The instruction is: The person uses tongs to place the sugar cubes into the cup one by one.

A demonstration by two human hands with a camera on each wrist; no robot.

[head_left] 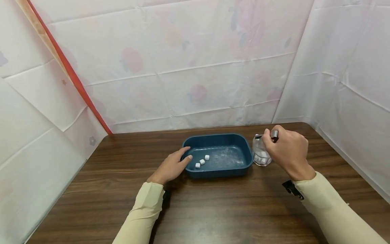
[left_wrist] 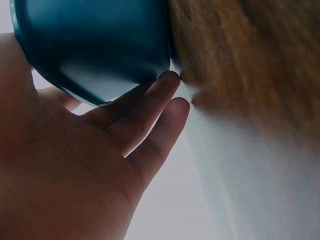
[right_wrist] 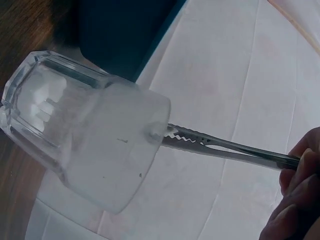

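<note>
A blue rectangular basin stands on the table with several small white cubes in its left part. My left hand holds the basin's left end, thumb over the rim and other fingers along the outer wall. To the basin's right is a clear faceted glass with more white cubes inside. My right hand grips metal tongs with toothed tips. Those tips are at the glass's mouth, with a bit of white between them; the frosted glass partly hides what they hold.
The dark wooden table runs in front of the basin and to both sides. White patterned sheeting hangs behind and at the sides, with a red strip on the left.
</note>
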